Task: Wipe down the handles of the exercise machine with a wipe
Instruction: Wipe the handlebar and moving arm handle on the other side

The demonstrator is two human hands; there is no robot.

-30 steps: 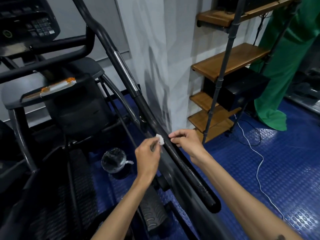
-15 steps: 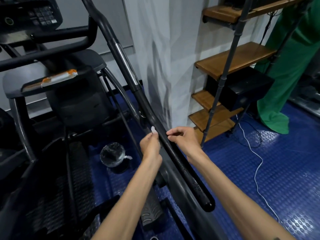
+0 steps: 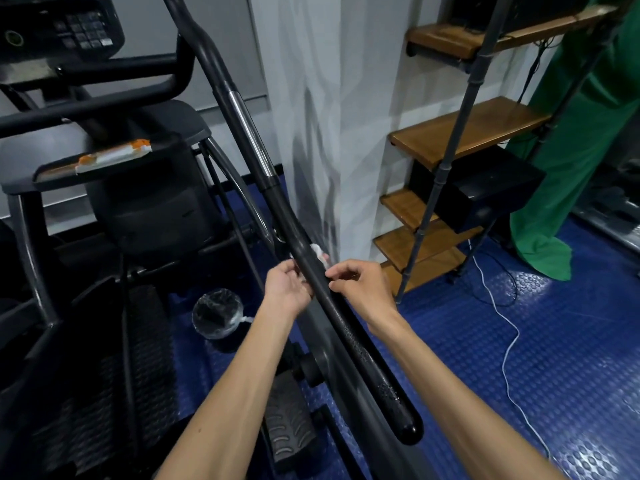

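Note:
The exercise machine's long black handle (image 3: 363, 348) runs diagonally from upper left to its rounded end at lower right, its lower part wet with droplets. My left hand (image 3: 287, 285) is on its left side and my right hand (image 3: 363, 285) on its right, both with fingers pinched against the bar. A small white wipe (image 3: 318, 252) peeks out on the bar's far side, just above my fingertips. It seems to wrap around the bar from my left hand. Whether my right fingers also grip it is hidden.
The machine's console (image 3: 59, 26) and dark body fill the left, with a foot pedal (image 3: 291, 424) below my arms. A small lined bin (image 3: 218, 313) stands on the blue floor. A white pillar (image 3: 311, 133), wooden shelves (image 3: 467, 133), a green cloth (image 3: 581, 133) and a white cable (image 3: 509, 341) are right.
Both hands have slid up the handle. The wipe, held beside the bar on its left, now shows on the bar's far right side.

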